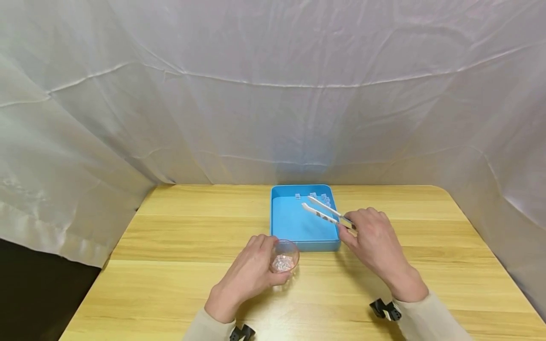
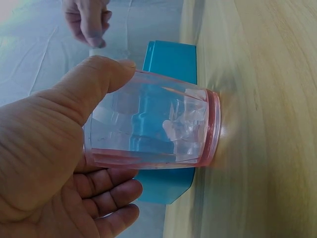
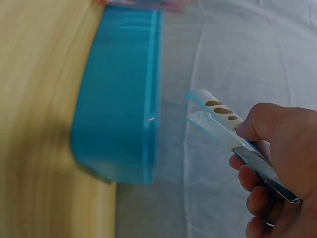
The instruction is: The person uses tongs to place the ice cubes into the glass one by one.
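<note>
My left hand [image 1: 249,270] holds a clear cup with a pinkish tint [image 2: 148,121], thumb on one side and fingers on the other. Clear ice-like pieces [image 1: 282,263] lie at the bottom of the cup, which stands on the table by the near left corner of a blue tray [image 1: 317,246]. In my right hand [image 1: 377,241] is a pair of tongs [image 3: 225,119], gripped between thumb and fingers. The tong tips stand apart above the tray, and nothing shows between them. Several small clear cubes [image 1: 325,199] lie along the tray's far side and far right corner.
The wooden table [image 1: 183,237] carries the tray near its back edge. A pale cloth curtain [image 1: 256,118] hangs behind the table and along its sides. A dark area [image 1: 38,289] lies beyond the table's left edge.
</note>
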A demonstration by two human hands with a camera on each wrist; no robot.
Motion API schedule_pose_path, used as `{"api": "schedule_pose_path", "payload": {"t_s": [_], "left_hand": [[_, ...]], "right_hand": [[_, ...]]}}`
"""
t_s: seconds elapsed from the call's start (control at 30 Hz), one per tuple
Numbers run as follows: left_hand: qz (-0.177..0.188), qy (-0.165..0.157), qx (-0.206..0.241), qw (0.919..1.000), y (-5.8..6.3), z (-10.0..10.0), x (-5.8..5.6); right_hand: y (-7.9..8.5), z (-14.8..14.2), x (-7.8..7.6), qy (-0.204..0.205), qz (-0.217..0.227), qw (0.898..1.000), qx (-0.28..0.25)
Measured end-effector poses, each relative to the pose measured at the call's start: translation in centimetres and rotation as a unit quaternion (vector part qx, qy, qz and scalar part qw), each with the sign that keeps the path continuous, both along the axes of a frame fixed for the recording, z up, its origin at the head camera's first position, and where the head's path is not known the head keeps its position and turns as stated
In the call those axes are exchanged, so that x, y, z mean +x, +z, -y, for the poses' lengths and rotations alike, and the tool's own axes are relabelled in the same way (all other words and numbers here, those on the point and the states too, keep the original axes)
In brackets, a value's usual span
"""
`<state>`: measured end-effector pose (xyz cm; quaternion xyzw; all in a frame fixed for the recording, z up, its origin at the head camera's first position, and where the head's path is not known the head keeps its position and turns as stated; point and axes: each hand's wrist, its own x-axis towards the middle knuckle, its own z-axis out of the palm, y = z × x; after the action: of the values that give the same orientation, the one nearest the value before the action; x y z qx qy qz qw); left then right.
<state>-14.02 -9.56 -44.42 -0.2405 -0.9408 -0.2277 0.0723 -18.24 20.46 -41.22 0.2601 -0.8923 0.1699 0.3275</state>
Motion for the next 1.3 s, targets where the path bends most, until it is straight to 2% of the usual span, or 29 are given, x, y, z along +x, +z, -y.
{"api": "schedule_pose_path", "payload": {"t_s": [0.27, 0.43, 0.63, 1.3], "left_hand": [[0.009, -0.001, 0.007, 0.9999, 0.0, -0.2, 0.1], [0.011, 0.001, 0.002, 0.9999, 0.0, -0.3, 0.1], [0.011, 0.000, 0.000, 0.9999, 0.1, -0.3, 0.0], [0.010, 0.001, 0.001, 0.9999, 0.1, -0.2, 0.0]], "right_hand": [[-1.2, -0.3, -1.3, -0.058, 0.028, 0.998, 0.012], [-1.4, 0.1, -1.8, -0.112, 0.053, 0.990, 0.062], [-1.5, 0.8, -2.3, -0.150, 0.044, 0.982, 0.104], [-1.6, 3.0, -4.9, -0.172, 0.110, 0.973, 0.103]]}}
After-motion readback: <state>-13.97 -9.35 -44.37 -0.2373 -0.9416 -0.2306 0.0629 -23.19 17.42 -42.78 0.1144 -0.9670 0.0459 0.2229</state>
